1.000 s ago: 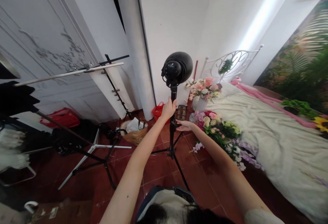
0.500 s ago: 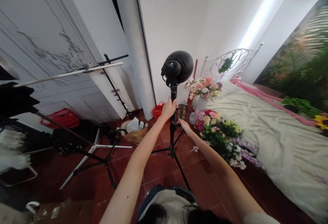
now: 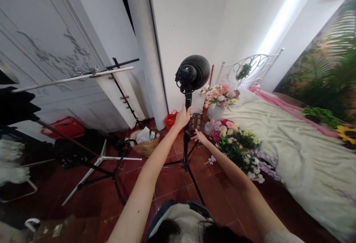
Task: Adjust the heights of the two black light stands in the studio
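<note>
A black studio light (image 3: 194, 72) with a round reflector tops a black light stand (image 3: 186, 150) whose tripod legs rest on the floor. My left hand (image 3: 183, 117) is wrapped round the upper pole, just below the lamp head. Lower down, my right hand (image 3: 199, 137) is beside the pole with its fingers apart, near the stand's clamp. Whether its fingertips touch the stand I cannot tell. Behind the pole stands a small brown wooden chest (image 3: 196, 120).
Artificial flowers (image 3: 236, 143) and a bed with a cream cover (image 3: 300, 154) lie to the right. On the left are a white crossbar (image 3: 75, 78), a white-legged stand (image 3: 102, 158), a basket (image 3: 146, 143) and red bags (image 3: 170, 119). A cardboard box (image 3: 72, 230) sits at lower left.
My right hand has come off the clamp area slightly, its fingers spreading from the pole. My left hand keeps its hold on the stand. The view has shifted slightly.
</note>
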`<action>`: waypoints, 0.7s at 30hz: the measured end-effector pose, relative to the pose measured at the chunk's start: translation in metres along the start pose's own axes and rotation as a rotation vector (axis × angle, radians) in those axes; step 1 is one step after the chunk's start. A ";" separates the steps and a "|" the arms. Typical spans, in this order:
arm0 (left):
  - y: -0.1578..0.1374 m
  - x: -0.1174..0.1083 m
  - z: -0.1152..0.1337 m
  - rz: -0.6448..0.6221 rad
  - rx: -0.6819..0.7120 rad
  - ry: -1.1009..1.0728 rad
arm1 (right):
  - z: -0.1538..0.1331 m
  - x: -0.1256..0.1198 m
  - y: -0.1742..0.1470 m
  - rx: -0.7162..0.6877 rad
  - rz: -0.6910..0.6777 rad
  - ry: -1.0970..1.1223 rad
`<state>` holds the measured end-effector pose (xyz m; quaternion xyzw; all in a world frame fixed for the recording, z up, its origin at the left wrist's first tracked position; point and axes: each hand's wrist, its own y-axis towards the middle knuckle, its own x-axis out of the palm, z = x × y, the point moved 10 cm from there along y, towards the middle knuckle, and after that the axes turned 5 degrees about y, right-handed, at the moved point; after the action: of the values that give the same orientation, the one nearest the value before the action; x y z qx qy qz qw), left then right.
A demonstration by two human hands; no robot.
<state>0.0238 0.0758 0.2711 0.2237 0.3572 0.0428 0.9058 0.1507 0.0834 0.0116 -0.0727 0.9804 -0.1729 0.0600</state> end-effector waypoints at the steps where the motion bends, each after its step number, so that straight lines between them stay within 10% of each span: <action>1: 0.000 0.000 0.000 0.002 -0.005 -0.002 | 0.001 0.000 -0.001 0.020 0.010 0.009; 6: -0.002 -0.001 0.003 -0.009 -0.008 -0.025 | 0.000 -0.011 -0.008 -0.021 0.149 0.122; 13: -0.008 -0.012 0.005 -0.044 0.030 -0.210 | 0.015 0.006 -0.011 -0.068 -0.014 0.260; 21: -0.026 -0.004 -0.085 0.038 -0.171 -0.402 | -0.046 0.026 0.015 -0.314 -0.129 0.312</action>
<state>-0.0378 0.0829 0.2077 0.1567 0.1600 0.0445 0.9736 0.1168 0.1084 0.0470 -0.1160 0.9860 -0.0308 -0.1156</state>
